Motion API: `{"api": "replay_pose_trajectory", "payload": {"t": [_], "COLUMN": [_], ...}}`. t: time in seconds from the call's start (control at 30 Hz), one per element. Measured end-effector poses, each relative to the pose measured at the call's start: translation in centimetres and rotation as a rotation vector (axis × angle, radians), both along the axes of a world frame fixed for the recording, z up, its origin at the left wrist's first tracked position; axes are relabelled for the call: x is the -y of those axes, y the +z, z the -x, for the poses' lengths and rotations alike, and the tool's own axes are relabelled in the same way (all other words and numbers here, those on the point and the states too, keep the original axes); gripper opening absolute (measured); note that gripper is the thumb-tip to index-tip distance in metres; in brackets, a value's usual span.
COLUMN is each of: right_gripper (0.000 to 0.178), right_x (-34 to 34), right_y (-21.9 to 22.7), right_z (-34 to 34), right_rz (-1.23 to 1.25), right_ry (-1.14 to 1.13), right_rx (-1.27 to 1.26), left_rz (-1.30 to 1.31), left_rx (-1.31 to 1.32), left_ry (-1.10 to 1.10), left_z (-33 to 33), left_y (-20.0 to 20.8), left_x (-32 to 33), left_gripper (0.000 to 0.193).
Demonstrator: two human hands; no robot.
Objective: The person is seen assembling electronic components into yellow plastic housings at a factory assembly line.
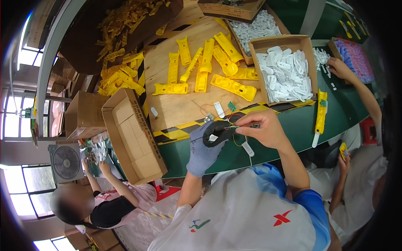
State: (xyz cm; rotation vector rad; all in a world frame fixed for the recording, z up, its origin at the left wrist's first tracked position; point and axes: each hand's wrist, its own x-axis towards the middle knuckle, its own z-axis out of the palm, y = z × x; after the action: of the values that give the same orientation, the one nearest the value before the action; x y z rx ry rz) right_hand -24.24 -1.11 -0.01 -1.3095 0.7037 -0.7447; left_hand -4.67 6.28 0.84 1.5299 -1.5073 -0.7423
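Mid-assembly, by the look: left hand [204,147], gloved, closed around black housing [220,133] at near edge of green surface [293,125]. Right hand [261,129] pinching thin wires [234,126] at housing's right end. Next move likely needs fine wire seating. Loose yellow shells [233,87] on wooden board: roughly ten. White-part cartons [284,71]: two.

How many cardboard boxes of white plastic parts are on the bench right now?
2. One open box of white parts sits at the right of the wooden board; a second box of white parts lies behind it, partly covered by another carton. More may be hidden outside the view.
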Motion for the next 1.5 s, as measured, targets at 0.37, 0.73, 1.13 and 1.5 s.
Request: {"api": "replay_pose_trajectory", "payload": {"t": [0.37, 0.73, 1.13, 1.5], "right_gripper": [0.017, 0.016, 0.018, 0.012], "right_x": [-0.8, -2.3, -3.3, 1.6], "right_y": [-2.6, -3.1, -2.9, 1.3], "right_z": [3.0, 8.5, 8.5, 2.8], "right_rz": [-0.121, 0.411, 0.311, 0.279], "right_ry": [-0.151, -0.382, -0.356, -0.177], "right_rx": [-0.012, 0.181, 0.295, 0.104], "left_rz": [0.061, 0.173, 0.289, -0.278], "left_rx": [0.283, 0.472, 1.031, -0.843], "left_ry": [-0.280, -0.050, -0.574, -0.125], "left_z": [2.0, -2.3, -0.7, 1.9], "left_y": [0.9, -4.3, -4.7, 0.3], "left_x": [2.3, 14.1, 17.1, 8.5], "left_gripper": [0.029, 0.039, 0.050, 0.032]}}
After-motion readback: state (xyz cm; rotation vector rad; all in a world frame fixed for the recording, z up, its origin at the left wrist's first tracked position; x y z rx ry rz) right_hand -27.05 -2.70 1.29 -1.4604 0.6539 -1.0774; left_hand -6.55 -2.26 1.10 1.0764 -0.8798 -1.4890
